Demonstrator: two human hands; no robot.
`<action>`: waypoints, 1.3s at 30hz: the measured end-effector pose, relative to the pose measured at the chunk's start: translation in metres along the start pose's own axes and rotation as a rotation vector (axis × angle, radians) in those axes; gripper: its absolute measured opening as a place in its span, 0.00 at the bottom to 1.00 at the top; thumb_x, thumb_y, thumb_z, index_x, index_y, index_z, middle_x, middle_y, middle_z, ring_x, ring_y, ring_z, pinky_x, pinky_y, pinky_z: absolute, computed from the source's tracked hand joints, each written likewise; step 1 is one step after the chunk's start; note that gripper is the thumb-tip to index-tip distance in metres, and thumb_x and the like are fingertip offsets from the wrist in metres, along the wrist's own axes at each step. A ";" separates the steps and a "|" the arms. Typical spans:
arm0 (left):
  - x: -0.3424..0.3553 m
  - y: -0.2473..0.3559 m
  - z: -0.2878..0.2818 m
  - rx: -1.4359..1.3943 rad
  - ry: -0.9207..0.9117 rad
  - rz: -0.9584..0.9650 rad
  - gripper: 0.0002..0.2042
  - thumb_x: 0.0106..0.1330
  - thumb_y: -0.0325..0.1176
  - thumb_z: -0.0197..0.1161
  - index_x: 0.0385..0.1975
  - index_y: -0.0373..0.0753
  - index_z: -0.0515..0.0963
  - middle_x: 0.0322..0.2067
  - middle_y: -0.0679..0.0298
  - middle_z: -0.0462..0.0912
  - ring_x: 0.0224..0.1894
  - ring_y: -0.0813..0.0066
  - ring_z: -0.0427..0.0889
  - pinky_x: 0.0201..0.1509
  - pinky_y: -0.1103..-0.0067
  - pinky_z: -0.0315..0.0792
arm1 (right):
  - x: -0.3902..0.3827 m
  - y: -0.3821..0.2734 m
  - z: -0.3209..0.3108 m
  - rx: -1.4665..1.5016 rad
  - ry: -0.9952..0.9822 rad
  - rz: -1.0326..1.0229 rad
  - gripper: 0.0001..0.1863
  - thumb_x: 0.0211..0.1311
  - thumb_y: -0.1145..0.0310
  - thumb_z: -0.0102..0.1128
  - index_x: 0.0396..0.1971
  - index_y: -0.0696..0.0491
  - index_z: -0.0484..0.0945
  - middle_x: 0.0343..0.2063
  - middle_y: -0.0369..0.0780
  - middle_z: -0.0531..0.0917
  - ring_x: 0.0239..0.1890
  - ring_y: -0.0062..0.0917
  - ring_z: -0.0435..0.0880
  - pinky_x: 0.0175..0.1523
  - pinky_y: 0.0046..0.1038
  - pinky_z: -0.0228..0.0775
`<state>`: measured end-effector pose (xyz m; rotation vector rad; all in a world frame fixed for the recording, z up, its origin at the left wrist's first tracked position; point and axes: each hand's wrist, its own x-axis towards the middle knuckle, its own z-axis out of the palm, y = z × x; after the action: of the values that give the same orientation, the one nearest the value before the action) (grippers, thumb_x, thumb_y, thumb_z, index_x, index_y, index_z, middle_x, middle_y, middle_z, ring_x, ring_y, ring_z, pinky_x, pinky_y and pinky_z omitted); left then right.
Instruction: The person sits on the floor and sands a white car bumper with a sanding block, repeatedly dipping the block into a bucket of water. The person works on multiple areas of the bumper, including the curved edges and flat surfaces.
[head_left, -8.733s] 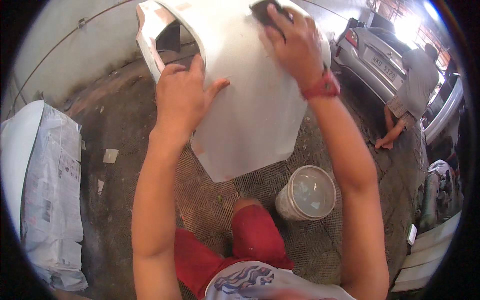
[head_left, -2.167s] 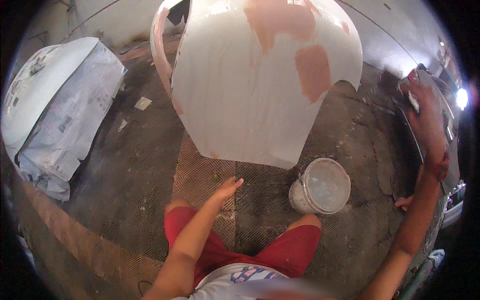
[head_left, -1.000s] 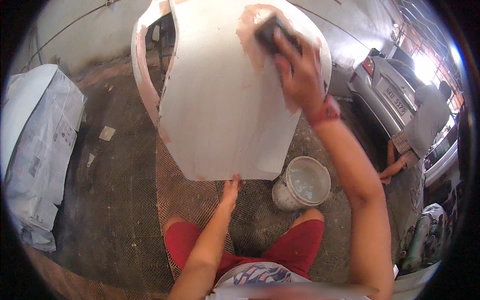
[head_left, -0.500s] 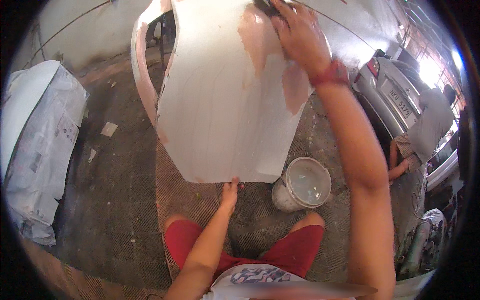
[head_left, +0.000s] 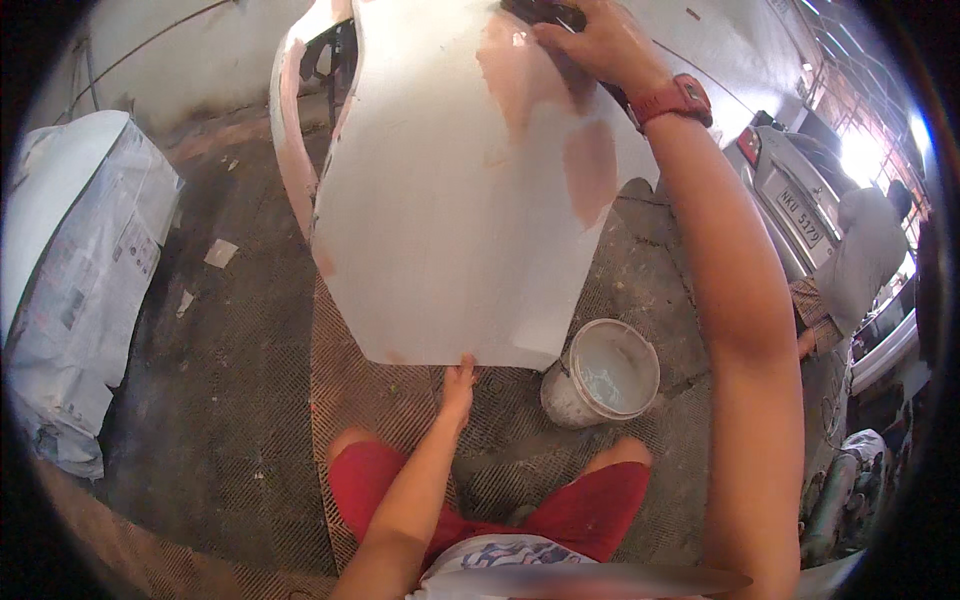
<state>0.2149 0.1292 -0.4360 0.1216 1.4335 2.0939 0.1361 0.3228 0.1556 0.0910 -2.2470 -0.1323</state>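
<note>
Right hand (head_left: 607, 42) had gone higher than a second earlier, when it lay over the larger pinkish patch (head_left: 515, 75); now it was up against the top of the frame, fingers closed on a dark pad (head_left: 542, 12) (part of the pad cut off by the frame's upper edge). The patch showed more fully beneath. Left hand (head_left: 457, 392) was at the same place as a second earlier, at the panel's lower edge; in the frame before that it hung clear. One fingertip showed at the lip, the rest low or hidden; whether it gripped, could not tell.

Panel (head_left: 440, 220), pale grey, filled the upper centre, its top running out of frame. Lower edge nearly straight, corners cut slantwise; a curved strip (head_left: 288, 140) bounded a gap at its upper left. Second pinkish patch (head_left: 590, 172) near the right edge.

Bucket (head_left: 566, 402) of cloudy liquid just beside the lower right corner (contact not clear). Broad floor (head_left: 215, 370) lay open from the panel's left side to a paper-covered part (head_left: 85, 300) at far left, only paper scraps (head_left: 220, 253) on it. Right of the bucket, a narrower bare strip ran to the right forearm (head_left: 750, 330). Beyond, upper right: silver car (head_left: 775, 180), a crouching co-worker (head_left: 868, 255) beside it.
</note>
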 end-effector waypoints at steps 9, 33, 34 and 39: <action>0.010 -0.015 0.002 0.039 0.039 0.102 0.38 0.83 0.61 0.63 0.75 0.30 0.69 0.69 0.49 0.80 0.69 0.57 0.79 0.77 0.60 0.70 | -0.166 -0.046 0.037 0.029 0.308 -0.195 0.24 0.70 0.69 0.73 0.65 0.46 0.88 0.65 0.47 0.84 0.62 0.51 0.82 0.69 0.46 0.75; 0.025 -0.045 -0.017 0.287 0.088 0.100 0.38 0.83 0.68 0.56 0.60 0.30 0.79 0.52 0.50 0.90 0.55 0.57 0.87 0.65 0.61 0.75 | -0.148 -0.026 0.057 -0.076 0.486 -0.049 0.25 0.72 0.64 0.72 0.68 0.47 0.87 0.66 0.53 0.81 0.63 0.52 0.81 0.70 0.48 0.73; 0.027 -0.050 -0.021 0.300 0.082 0.107 0.38 0.83 0.68 0.56 0.60 0.30 0.78 0.53 0.50 0.90 0.54 0.57 0.88 0.64 0.61 0.76 | -0.180 -0.032 0.066 -0.059 0.449 -0.045 0.26 0.72 0.64 0.72 0.69 0.46 0.86 0.67 0.53 0.81 0.64 0.53 0.81 0.71 0.48 0.72; 0.009 -0.025 -0.007 0.296 -0.012 0.124 0.37 0.84 0.67 0.55 0.58 0.30 0.80 0.49 0.51 0.92 0.50 0.57 0.90 0.63 0.61 0.77 | -0.143 -0.008 0.051 -0.078 0.513 0.048 0.26 0.73 0.62 0.72 0.69 0.46 0.86 0.66 0.53 0.81 0.65 0.53 0.80 0.72 0.48 0.71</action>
<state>0.2152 0.1345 -0.4634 0.3474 1.7609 1.9585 0.1863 0.3344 0.0130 0.0242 -1.7286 -0.1514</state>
